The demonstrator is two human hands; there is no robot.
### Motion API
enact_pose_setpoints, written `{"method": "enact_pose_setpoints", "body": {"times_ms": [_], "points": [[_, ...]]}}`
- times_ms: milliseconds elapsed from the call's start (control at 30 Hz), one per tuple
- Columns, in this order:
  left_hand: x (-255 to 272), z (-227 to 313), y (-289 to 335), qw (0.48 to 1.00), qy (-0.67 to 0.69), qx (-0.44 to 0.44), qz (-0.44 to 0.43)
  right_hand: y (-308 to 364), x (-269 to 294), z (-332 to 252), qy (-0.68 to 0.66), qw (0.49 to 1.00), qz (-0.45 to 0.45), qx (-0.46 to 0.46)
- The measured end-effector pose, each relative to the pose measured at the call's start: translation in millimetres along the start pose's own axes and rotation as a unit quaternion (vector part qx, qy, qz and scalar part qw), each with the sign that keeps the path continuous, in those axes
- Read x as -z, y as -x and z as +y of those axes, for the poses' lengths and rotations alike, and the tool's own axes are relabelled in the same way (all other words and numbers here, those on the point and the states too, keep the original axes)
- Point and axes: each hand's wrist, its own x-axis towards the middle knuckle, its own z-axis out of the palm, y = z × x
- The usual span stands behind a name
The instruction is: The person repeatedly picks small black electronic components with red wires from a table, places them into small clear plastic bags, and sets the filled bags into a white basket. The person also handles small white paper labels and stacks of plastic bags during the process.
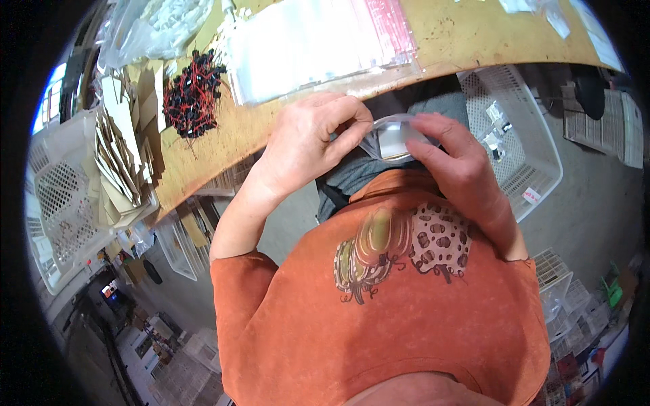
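- One wooden table spans the upper part of the view, its near edge just beyond the hands.
- Two white perforated crates flank the person: a left crate beside the table's end, and a right crate below its near edge, with a few small clear packets lying inside.
- Broad and flat, a stack of clear plastic sleeves lies on the table, pink along its right side.
- Many cut cardboard pieces lean together at the left end of the table.
- Red-wired black parts lie in a tangled heap between the cardboard and the sleeves.
- Left hand: thumb and forefinger pinch the left side of a clear bag.
- Right hand: fingers and thumb grasp the bag's right side, thumb near the rim.
- That clear bag is between both hands, above the lap, its mouth spread into a loop.
- Smallest of these, a white flat piece shows through the loop; glare and the fingers make it hard to tell whether it sits inside the bag or behind it.
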Motion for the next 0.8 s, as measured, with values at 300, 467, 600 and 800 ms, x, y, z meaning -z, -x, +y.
{"method": "enact_pose_setpoints", "body": {"times_ms": [300,467,600,800], "points": [[22,5,-72,0.994,0.066,0.055,-0.063,12,-3,21,0.015,0.999,0.035,-0.024],[26,-28,-169,0.981,-0.163,-0.07,0.083,21,-4,31,0.053,0.998,0.022,-0.036],[17,-41,-232,0.973,-0.176,-0.101,0.111,27,-2,35,0.043,0.997,0.039,-0.059],[12,-67,-280,0.955,-0.257,-0.102,0.105,34,3,42,0.032,0.995,0.059,-0.074]]}}
